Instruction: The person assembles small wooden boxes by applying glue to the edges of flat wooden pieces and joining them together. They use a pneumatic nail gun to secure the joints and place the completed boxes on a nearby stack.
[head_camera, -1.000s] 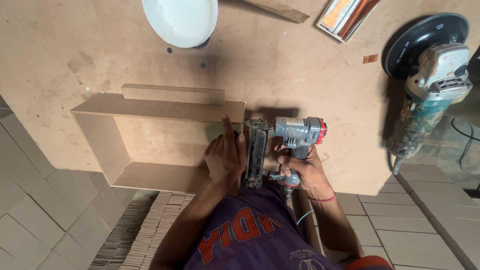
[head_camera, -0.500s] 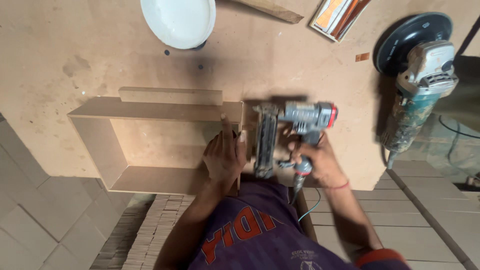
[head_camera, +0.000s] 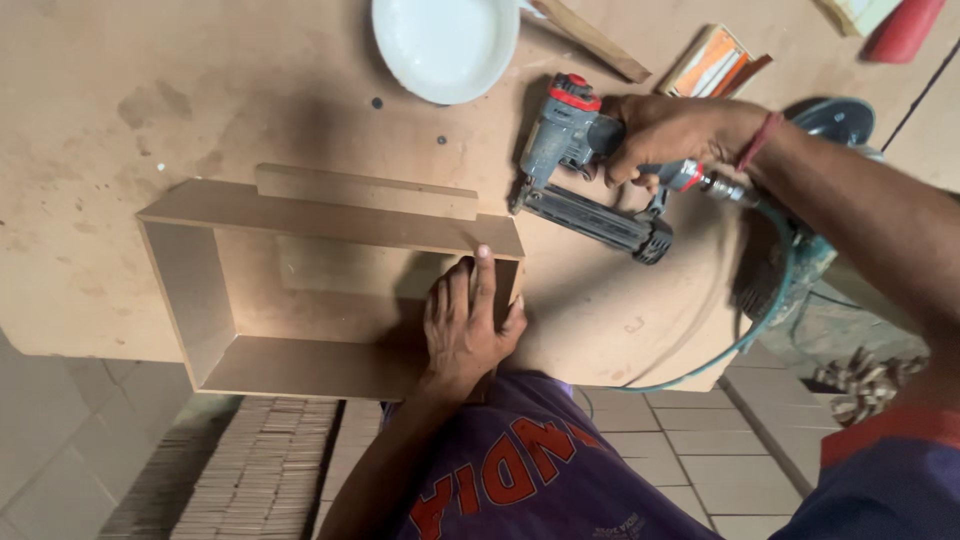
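— What does the right hand (head_camera: 665, 128) hold?

— A grey nail gun (head_camera: 585, 165) with a red cap. The grip is wrapped tight around its handle, and the tool lies on its side on the desk (head_camera: 120, 90), just beyond the box corner. A green hose (head_camera: 770, 300) trails from it.

— And the left hand (head_camera: 465, 325)?

— Its grip is spread flat, fingers pressed against the right end of the open wooden box (head_camera: 330, 290), pinching nothing. The box sits at the desk's near edge, a white bowl (head_camera: 445, 45) well beyond it.
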